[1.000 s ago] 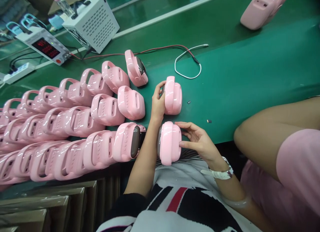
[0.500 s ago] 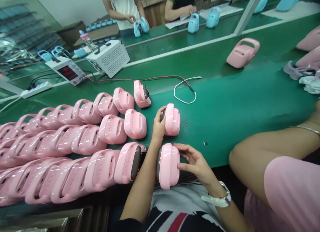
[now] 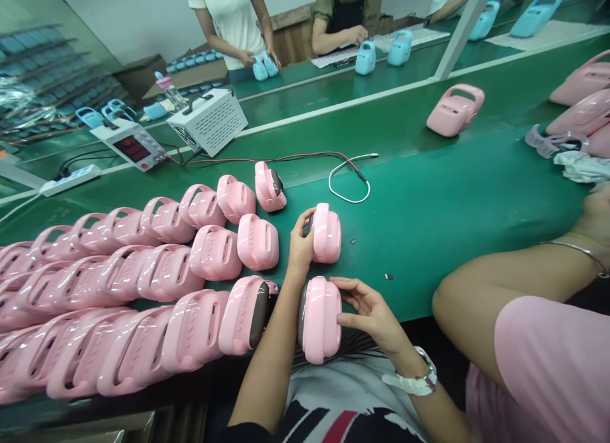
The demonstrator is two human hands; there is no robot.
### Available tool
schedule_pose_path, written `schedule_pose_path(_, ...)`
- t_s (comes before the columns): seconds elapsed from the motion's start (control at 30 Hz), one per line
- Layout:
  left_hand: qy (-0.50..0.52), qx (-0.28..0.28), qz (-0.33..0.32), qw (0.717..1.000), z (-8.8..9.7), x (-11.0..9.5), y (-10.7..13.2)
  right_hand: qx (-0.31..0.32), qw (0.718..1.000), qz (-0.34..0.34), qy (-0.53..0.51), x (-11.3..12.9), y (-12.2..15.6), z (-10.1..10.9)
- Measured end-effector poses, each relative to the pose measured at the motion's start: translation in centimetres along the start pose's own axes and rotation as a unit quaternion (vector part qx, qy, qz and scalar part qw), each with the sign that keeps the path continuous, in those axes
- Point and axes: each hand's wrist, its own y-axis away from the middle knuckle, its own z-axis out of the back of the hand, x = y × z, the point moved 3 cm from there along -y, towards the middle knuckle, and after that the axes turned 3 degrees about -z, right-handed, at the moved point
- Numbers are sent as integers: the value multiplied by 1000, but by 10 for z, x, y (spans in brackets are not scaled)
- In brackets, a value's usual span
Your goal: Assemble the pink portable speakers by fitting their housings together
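My left hand (image 3: 301,243) is closed around a pink plastic device with a carry handle (image 3: 327,233), which stands on the green bench. Its dark front is turned left, partly behind my fingers. Closer to my body, a second pink device (image 3: 320,319) stands at the bench edge, its dark face also to the left. My right hand (image 3: 369,313) grips this one from the right, thumb low on its side and index finger near its top; the other fingers are partly hidden. Two tiny dark chips, one (image 3: 353,241) near the far device and another (image 3: 389,276) further right, lie on the mat.
Rows of pink devices (image 3: 214,252) fill the left side. Behind them stand a power supply (image 3: 131,147) and a vented grey box (image 3: 210,122). A white cable loop (image 3: 350,179) lies ahead. At right sits a co-worker's arm (image 3: 505,271); people opposite handle blue devices (image 3: 264,67).
The whole view has shifted slightly. Both my hands keep the same hold on the two pink devices. Across the bench, a person's hands have brought two blue devices closer together.
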Motion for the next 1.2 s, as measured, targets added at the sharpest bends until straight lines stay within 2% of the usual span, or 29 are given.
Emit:
schedule_pose_path(0.57,12,-13,17,1000,-1,1,2,2,1000,6,-3,0,1,-1)
schedule_pose_path(0.73,7,-14,49,999,-2,-5,1,5,1000,13,0,1,1,0)
schedule_pose_path(0.8,1,-27,69,997,5,-8,13,4,1000,11,-1,1,0,1)
schedule_pose_path(0.9,14,-38,89,995,26,-12,53,-2,1000,3,-3,2,1,1)
schedule_pose_path(1.0,82,29,144,986,39,-13,105,0,1000,-4,-8,5,2,0)
schedule_pose_path(1.07,77,61,161,982,43,-12,130,2,1000,-6,-8,7,3,-1)
schedule_pose_path(1.13,38,70,141,987,44,-11,140,-1,1000,-8,-5,9,4,-2)
schedule_pose_path(1.2,10,74,116,990,42,-11,141,-3,1000,-13,-4,10,5,-3)
